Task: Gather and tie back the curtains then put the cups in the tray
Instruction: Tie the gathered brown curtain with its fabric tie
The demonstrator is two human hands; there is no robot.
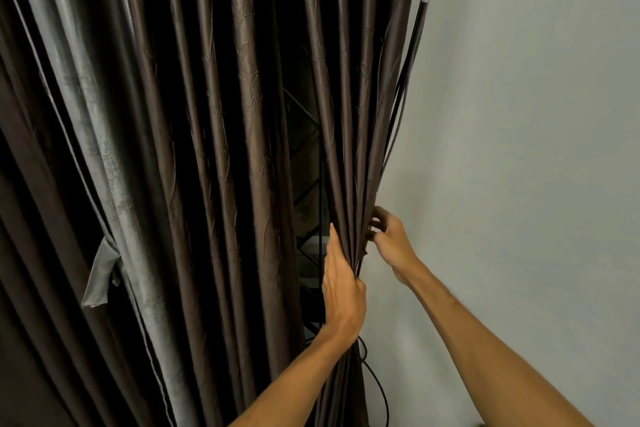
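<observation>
Head view, facing a window corner.

**Hand pose**
- Left hand (343,284): the forearm enters from bottom centre with the back of the hand toward the camera. The fingers point up along the left side of the gathered folds and the thumb curls across their front. It grips the bunched right edge of the brown curtain (242,114).
- Right hand (391,243): the forearm enters from bottom right with the wrist bent. The fingers curl inward and pinch the outermost folds of the same curtain, just above and to the right of the left hand.
- The 2 hands are close, with the bundle between them.

**Curtain position and room**
- The curtain hangs from the top of the frame, and its pleats converge to the bundle at the hands.
- The bundle lies against the pale wall (519,149), which is bare to the right.
- Just left of the bundle, a narrow gap shows a dark window grille (304,180).
- Well to the left hangs a grey curtain (104,149) with a grey fabric band (100,274) at its edge.
- A black cable (376,381) loops beside the bundle below the left wrist.

**Hidden or cut off**
- The right fingertips are partly buried in the folds.
- The curtain hem and both elbows fall outside the frame.
- Behind the grille it is too dark to make out.
- I cannot tell how the band is fastened.
</observation>
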